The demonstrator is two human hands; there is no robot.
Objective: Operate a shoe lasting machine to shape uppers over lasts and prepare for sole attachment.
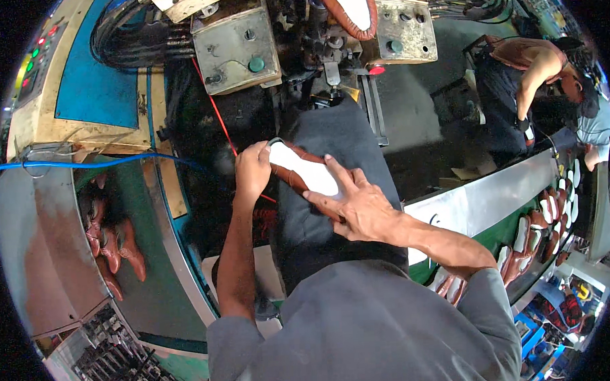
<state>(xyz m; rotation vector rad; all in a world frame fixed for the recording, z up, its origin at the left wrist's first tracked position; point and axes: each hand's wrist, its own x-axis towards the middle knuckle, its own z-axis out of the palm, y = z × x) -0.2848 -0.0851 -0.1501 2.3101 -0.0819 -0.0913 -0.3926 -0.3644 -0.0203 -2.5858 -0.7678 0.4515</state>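
Observation:
A brown leather shoe upper (288, 177) with a white insole lies bottom up over my lap, above dark cloth. Its narrow end, with a dark rim, points to the far left. My left hand (253, 171) is closed round that end, thumb on the edge. Across the wider near end, my right hand (362, 205) grips the shoe, thumb and forefinger along opposite edges of the white insole; the palm hides the tip. Farther off, a second brown shoe (364, 28), white bottom showing, sits at the top of the machine (334, 62).
Control boxes (236, 50) (407, 36) with green knobs flank the machine; a red button (377, 70) is beside it. Brown shoes (112, 247) lie on the left conveyor, several more (522, 243) on the right one. A blue hose (102, 161) crosses the left. A person (529, 82) bends over at the right.

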